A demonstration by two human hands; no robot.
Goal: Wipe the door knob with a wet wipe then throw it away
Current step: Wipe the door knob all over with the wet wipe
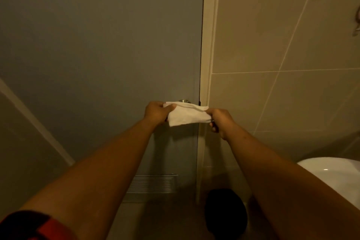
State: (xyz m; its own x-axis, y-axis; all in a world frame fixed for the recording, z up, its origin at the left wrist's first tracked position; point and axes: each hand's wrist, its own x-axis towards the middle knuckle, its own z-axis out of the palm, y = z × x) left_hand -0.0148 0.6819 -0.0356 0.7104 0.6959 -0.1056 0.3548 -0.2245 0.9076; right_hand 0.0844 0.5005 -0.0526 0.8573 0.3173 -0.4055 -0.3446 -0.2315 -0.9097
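Note:
A white wet wipe is stretched flat between both hands in front of the grey door. My left hand pinches its left end and my right hand pinches its right end. Just above the wipe's top edge, a sliver of the metal door knob shows near the door's right edge. The rest of the knob is hidden behind the wipe.
A pale door frame and a tiled wall stand to the right. A white basin or toilet rim is at lower right. A dark round bin sits on the floor below. A vent grille is low in the door.

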